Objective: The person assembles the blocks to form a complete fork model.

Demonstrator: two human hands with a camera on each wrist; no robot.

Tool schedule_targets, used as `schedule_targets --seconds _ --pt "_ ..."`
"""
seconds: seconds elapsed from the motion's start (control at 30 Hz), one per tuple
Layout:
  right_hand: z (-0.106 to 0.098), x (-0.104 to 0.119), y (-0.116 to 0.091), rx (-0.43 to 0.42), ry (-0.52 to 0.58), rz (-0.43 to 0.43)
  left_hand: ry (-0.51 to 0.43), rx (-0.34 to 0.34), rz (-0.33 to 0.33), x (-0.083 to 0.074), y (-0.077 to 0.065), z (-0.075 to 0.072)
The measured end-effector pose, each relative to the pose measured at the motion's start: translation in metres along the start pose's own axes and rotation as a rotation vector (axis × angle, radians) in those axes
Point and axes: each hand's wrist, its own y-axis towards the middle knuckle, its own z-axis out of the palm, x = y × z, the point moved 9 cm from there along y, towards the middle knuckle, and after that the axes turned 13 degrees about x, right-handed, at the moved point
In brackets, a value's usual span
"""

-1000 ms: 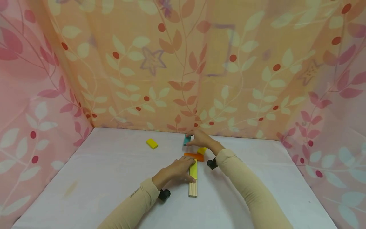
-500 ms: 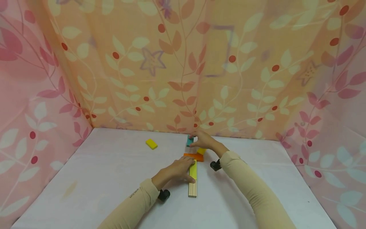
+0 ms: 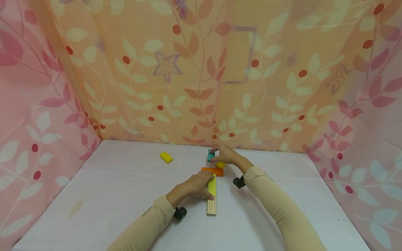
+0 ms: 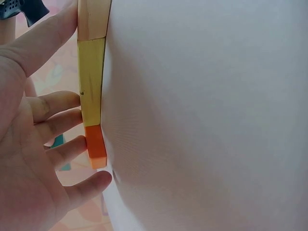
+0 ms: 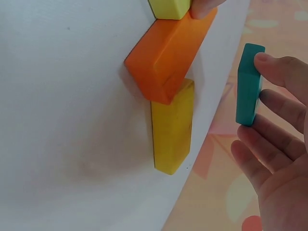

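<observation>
My right hand [image 3: 226, 155] pinches a teal block [image 5: 249, 86] between thumb and fingers, held near the back of the table. Below it, blocks form a row: a yellow block [image 5: 172, 130], an orange block [image 3: 216, 172] lying crosswise, a pale yellow block [image 3: 212, 186] and a plain wooden block [image 3: 211, 208] nearest me. My left hand [image 3: 196, 186] lies along the row's left side. In the left wrist view its fairly straight fingers touch the pale yellow and orange blocks [image 4: 95, 144], and its thumb is at the plain wooden block [image 4: 93, 19].
Another yellow block [image 3: 166, 157] lies alone at the back left of the white-covered table [image 3: 110, 195]. Patterned cloth [image 3: 201, 69] hangs behind the table and along both sides. Dark wrist cameras [image 3: 180, 213] are strapped under both wrists.
My right hand has carried the teal block slightly right and a little toward me, to behind the yellow block. The left hand and the row have stayed in place.
</observation>
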Motion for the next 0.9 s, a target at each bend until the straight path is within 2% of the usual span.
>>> schedule_targets --seconds 0.33,0.9 --pt "0.005 -0.008 -0.001 0.026 0.055 0.03 0.006 0.001 -0.003 0.001 0.002 0.001" --pt "0.011 -0.008 -0.002 0.03 0.008 0.019 0.002 0.007 -0.008 0.001 0.001 0.002"
